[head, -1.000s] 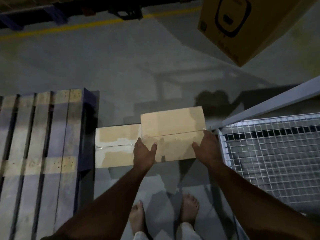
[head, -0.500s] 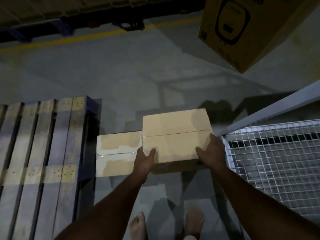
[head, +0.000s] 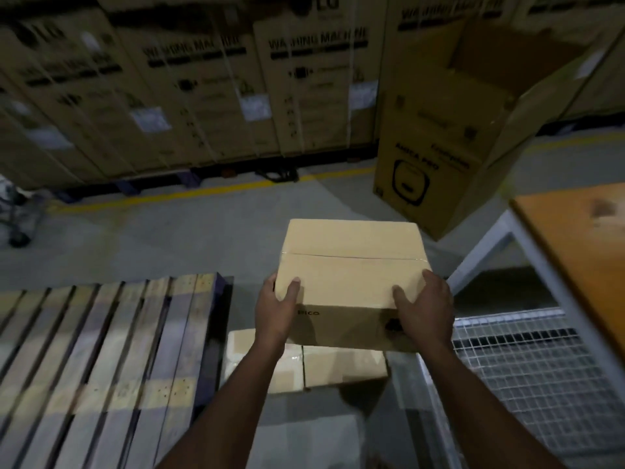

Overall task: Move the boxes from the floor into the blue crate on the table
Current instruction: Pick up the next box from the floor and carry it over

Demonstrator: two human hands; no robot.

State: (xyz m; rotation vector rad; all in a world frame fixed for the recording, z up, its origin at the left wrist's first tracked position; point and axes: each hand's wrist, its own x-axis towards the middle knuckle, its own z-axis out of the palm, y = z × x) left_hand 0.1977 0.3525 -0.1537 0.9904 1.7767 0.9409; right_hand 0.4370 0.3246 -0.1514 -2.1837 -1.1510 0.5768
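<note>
I hold a plain taped cardboard box up in front of me, well above the floor. My left hand grips its near left corner, thumb on top. My right hand grips the near right corner the same way. Beneath it, on the grey floor, lie two more cardboard boxes side by side, one on the left and one on the right, both partly covered by my left arm and the lifted box. The blue crate is not in view.
A wooden pallet lies on the floor at left. The table with an orange top and a wire-mesh lower shelf stands at right. An open yellow carton sits behind it, and stacked washing-machine cartons line the back.
Both hands have lifted the box off the floor and raised it toward me. My view has tilted up, bringing the cartons and the table top into sight.
</note>
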